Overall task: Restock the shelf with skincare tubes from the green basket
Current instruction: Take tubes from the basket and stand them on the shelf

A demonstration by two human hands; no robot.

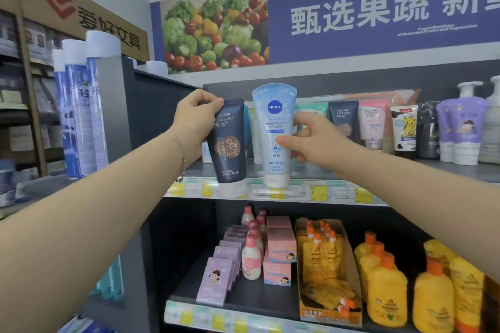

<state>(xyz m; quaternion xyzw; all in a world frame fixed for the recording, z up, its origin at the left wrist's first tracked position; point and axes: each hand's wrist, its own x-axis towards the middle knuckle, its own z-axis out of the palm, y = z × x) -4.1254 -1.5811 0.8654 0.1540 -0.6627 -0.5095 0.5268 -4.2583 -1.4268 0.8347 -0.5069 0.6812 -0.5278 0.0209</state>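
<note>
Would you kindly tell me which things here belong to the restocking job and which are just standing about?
Job:
left hand gripping the dark tube
right hand gripping the pale blue Nivea tube
upper shelf
standing tubes on it

Standing about:
yellow bottles and pink boxes on the lower shelf
tall blue bottles at left
vegetable poster

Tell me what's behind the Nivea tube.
Behind the Nivea tube, held by the right hand, pale tubes stand on the shelf; only their edges show. Whatever sits directly behind is covered.
</note>
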